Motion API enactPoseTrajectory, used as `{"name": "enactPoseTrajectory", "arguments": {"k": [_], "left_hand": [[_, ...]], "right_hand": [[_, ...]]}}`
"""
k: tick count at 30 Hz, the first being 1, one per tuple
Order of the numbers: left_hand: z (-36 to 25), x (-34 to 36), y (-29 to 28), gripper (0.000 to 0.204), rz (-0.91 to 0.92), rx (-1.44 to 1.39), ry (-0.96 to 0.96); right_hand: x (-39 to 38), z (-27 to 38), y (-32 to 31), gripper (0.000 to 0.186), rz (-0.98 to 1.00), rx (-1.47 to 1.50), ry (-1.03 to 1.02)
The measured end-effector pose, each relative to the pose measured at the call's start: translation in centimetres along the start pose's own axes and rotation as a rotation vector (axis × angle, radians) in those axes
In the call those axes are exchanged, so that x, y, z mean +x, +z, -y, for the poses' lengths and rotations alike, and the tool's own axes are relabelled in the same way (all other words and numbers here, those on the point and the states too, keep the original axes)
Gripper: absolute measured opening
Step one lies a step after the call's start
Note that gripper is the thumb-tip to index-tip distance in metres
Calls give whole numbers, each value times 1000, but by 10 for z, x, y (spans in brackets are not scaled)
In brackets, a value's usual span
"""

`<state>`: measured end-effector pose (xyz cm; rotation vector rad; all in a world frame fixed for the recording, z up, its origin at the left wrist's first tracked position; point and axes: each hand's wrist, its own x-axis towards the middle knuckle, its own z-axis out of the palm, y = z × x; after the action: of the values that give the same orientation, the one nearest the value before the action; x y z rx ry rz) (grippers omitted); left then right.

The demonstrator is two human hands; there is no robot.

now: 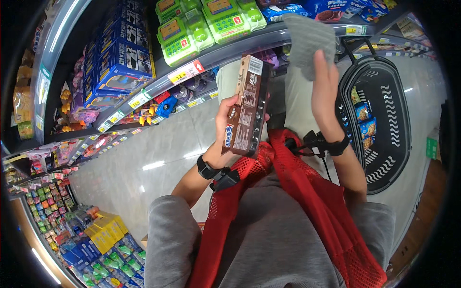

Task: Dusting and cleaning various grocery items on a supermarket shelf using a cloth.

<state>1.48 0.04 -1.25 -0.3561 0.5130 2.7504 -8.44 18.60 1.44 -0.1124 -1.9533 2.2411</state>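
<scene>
Slightly left of centre, my left hand [223, 126] is closed around a brown snack box [246, 113], holding it tilted in front of my body. A barcode panel sits on the box's upper end. To the right, my right hand [324, 98] is raised with its fingers pointing away from me. A thin grey cloth [312, 43] hangs at its fingertips, blurred by motion and seemingly gripped there. The cloth is apart from the box and passes in front of the shelf edge.
A curved shelf [216, 50] runs ahead, bearing green toy sets [230, 19], blue boxes [122, 65] and blue snack packs [331, 10]. On the floor at right stands a black basket [401, 120] with several packets [367, 127]. More stocked racks [103, 254] are at lower left.
</scene>
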Motion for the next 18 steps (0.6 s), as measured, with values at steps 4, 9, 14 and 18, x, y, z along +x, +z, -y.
{"name": "enactPoseTrajectory", "arguments": {"k": [4,9,14,18], "left_hand": [[-8,-1,-12,56,-67,-6,-153],[-7,0,24,60,-26,226,47],[2,-9,-6,55,138,-161,-94],[3,-12,-18,56,170,-138,-100]], "right_hand": [[-48,27,-2,38,655,-417,-138],[-61,19,2,38,1143,-277,-903],[11,8,-4,40,944,-636,-1166],[3,15,-7,35,815,-639,-937]]}}
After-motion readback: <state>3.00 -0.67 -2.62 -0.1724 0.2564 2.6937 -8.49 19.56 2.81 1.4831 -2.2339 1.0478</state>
